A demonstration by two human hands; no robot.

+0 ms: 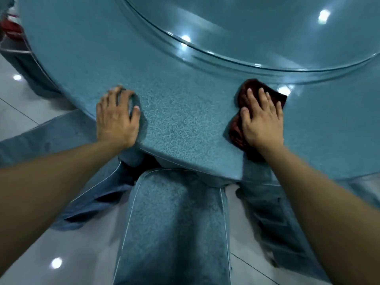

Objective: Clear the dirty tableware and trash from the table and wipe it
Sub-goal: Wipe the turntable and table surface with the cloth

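So, my right hand (262, 118) flat on the dark red rag (242, 99) mid-right, left hand (116, 118) fingers bent, pressing the blue tablecloth (181, 112) mid-left, holding nothing

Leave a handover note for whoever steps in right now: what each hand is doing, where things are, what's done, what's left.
Left hand: flat on the blue table near its edge, fingers spread, holding nothing.
Right hand: pressing a dark red cloth flat on the table, fingers straight.
The cloth lies just short of the glass turntable.
Done: no tableware or trash shows on the visible part of the table.
Left: carry on wiping; which parts are already wiped cannot be told. The far side is out of view.
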